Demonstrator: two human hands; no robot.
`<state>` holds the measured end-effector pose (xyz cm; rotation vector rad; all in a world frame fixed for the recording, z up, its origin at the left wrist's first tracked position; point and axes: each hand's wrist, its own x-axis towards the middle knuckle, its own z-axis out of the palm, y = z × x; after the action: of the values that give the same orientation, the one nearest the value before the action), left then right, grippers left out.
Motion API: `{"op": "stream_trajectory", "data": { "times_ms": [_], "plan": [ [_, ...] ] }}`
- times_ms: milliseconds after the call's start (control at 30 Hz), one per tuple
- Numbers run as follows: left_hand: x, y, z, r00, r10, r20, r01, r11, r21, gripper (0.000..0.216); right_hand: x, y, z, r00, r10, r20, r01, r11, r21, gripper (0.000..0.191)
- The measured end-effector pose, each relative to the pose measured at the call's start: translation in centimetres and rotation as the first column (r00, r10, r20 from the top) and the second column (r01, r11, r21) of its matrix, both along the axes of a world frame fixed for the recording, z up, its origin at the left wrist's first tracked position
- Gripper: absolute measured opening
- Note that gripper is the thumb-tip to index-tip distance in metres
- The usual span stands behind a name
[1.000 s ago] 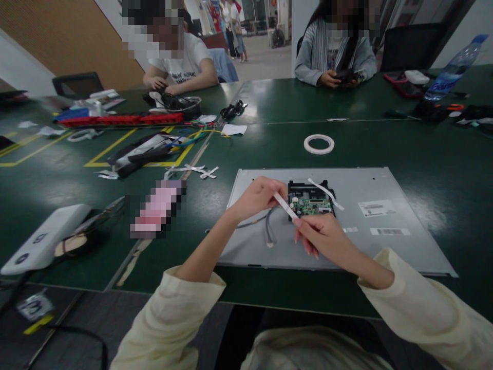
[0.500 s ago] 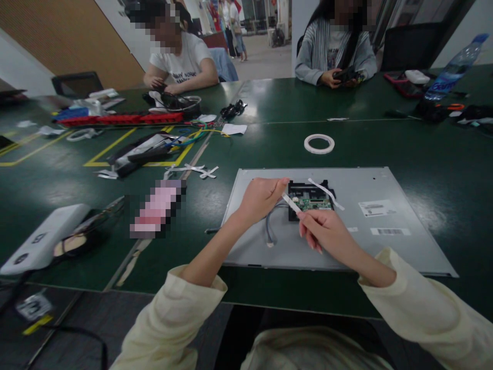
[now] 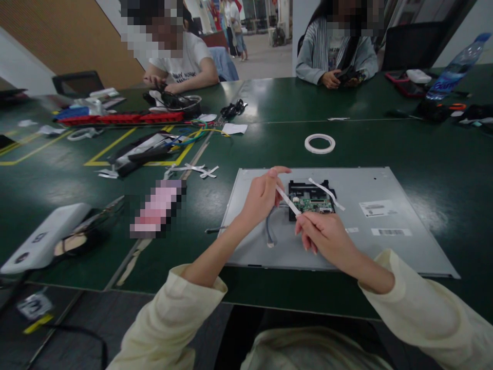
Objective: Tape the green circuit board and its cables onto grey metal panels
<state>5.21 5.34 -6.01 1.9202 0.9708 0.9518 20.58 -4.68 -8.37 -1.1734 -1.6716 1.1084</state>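
A short strip of white tape (image 3: 287, 200) stretches slantwise between my two hands. My left hand (image 3: 259, 196) pinches its upper end, with one finger pointing out to the right. At the lower end my right hand (image 3: 325, 230) grips the strip between thumb and fingers. Beneath both hands lies a flat grey metal panel (image 3: 246, 252) with printed labels. On it sits a green circuit board (image 3: 314, 204) in a black bracket, partly covered by my right hand. Another white strip (image 3: 327, 192) lies curved over the bracket. A grey cable (image 3: 268, 230) with a white plug rests on the panel.
A tape roll (image 3: 319, 151) lies beyond the panel. Left of it are a phone (image 3: 157, 208), tape scraps (image 3: 208, 172), a white device (image 3: 46, 239) and a black bundle with wires (image 3: 142, 151). Two people sit across the table; a bottle (image 3: 456, 69) stands far right.
My left hand has shifted slightly left and turned, with a finger now stretched out. More of the tape strip shows between the hands. My right hand has moved slightly left.
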Motion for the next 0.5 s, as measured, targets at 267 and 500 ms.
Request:
{"op": "stream_trajectory", "data": {
  "times_ms": [267, 500],
  "plan": [
    [0.6, 0.3, 0.3, 0.974, -0.09, 0.209, 0.167, 0.907, -0.386, 0.087, 0.3, -0.1, 0.1, 0.998, -0.058, 0.03, 0.055, 0.994, 0.093, 0.033],
    [0.7, -1.1, 0.3, 0.864, -0.503, 0.016, 0.5, 0.856, -0.132, 0.048, 0.2, 0.3, -0.3, 0.989, -0.084, -0.121, 0.076, 0.995, -0.065, 0.038]
  ]
}}
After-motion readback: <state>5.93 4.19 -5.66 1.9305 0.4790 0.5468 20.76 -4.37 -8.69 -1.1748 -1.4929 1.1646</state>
